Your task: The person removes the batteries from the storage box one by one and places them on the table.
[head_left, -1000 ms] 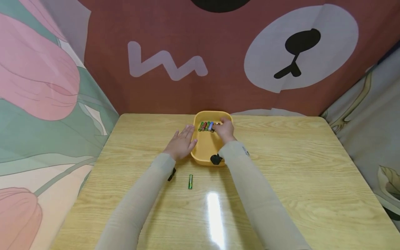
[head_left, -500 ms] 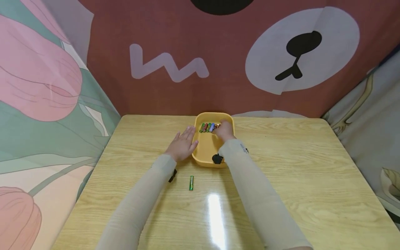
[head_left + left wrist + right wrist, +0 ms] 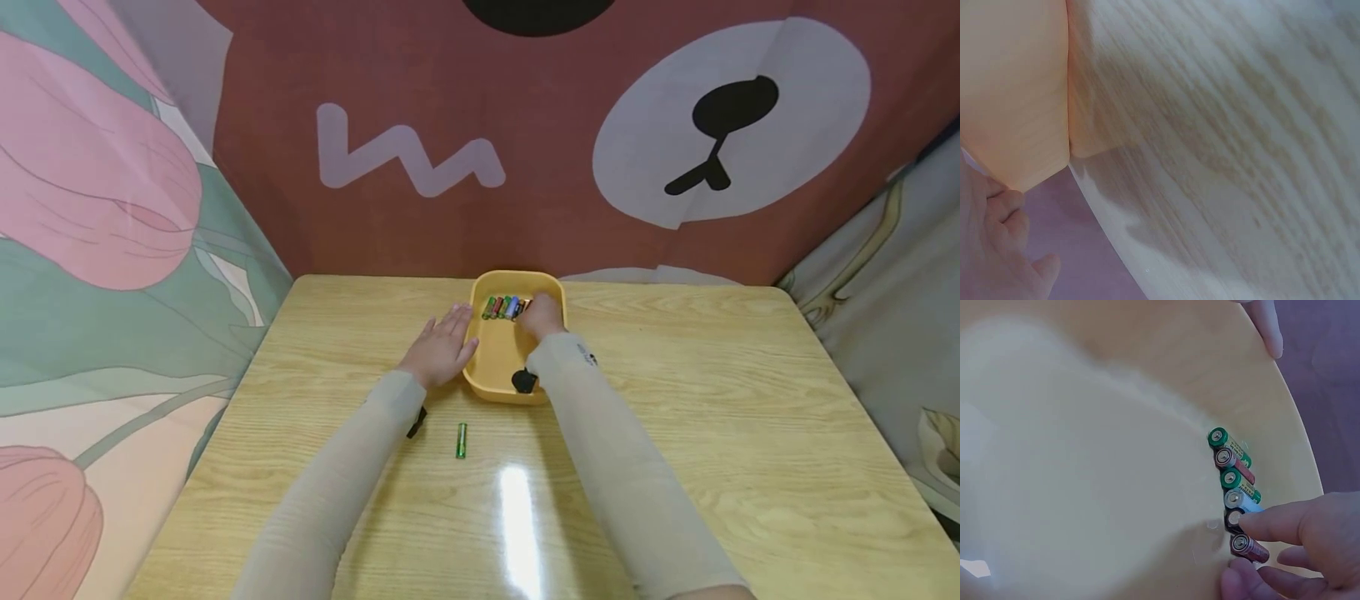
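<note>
In a yellow plastic tray (image 3: 498, 358), several batteries stand side by side in a row near the far wall. My right hand (image 3: 543, 315) reaches into the tray at the row's right end. In the right wrist view its index finger touches a black battery (image 3: 1234, 519), and a dark red battery (image 3: 1249, 547) lies between that finger and the thumb. Beside them are a light blue battery (image 3: 1239, 500) and a green battery (image 3: 1232, 479). My left hand (image 3: 438, 346) rests with straight fingers against the tray's left rim. A loose green battery (image 3: 461, 441) lies on the table before the tray.
The wooden table (image 3: 675, 400) meets a patterned cloth backdrop (image 3: 525, 225) behind the tray. Dark wrist cameras sit under both sleeves; the right one (image 3: 523, 381) hangs over the tray's near end. A bright reflection crosses the table's front.
The right hand's fingers have shifted slightly over the right end of the battery row. The left hand stays at the tray's rim, and the whole view has drifted a little.
</note>
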A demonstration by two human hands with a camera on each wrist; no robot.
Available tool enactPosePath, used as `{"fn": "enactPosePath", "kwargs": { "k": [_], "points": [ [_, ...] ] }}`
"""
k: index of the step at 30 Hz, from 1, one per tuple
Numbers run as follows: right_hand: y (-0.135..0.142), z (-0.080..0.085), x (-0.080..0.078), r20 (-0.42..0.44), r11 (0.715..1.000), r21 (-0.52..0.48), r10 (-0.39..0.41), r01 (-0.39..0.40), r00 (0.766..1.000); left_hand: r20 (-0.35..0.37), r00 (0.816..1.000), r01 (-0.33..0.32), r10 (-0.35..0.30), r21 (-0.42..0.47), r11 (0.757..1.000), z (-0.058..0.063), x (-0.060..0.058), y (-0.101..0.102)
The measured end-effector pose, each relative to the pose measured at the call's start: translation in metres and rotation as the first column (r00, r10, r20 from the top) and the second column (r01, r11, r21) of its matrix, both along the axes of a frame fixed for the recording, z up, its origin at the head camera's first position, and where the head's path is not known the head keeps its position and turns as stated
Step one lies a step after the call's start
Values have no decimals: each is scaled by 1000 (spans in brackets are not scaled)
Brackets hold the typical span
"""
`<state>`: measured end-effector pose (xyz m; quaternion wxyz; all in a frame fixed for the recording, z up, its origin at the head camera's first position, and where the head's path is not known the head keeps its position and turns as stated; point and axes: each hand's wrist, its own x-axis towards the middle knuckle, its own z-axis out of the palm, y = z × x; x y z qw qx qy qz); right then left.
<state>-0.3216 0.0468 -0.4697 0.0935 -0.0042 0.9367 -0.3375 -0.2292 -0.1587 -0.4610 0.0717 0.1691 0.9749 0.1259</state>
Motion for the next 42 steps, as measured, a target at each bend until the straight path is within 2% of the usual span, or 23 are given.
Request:
{"fn": "enactPosePath", "kwargs": {
  "k": [5, 13, 21, 29, 42],
  "points": [
    [-1, 1, 2, -26, 1000, 29, 11, -10, 1000, 0, 1000, -4, 4, -7, 1000, 0, 0, 1],
    [0, -6, -6, -61, 997, 78, 15, -10, 998, 10, 1000, -7, 7, -14, 1000, 3, 1, 2],
    [1, -8, -7, -56, 999, 36, 26, -24, 998, 8, 1000, -9, 9, -18, 1000, 3, 1, 1],
    [0, -6, -5, -25, 999, -30, -30, 29, 999, 5, 1000, -13, 14, -36, 999, 2, 1, 2],
    [-1, -4, -3, -40, 999, -28, -35, 34, 999, 2, 1000, -12, 12, -40, 999, 1, 0, 1]
  ]
}}
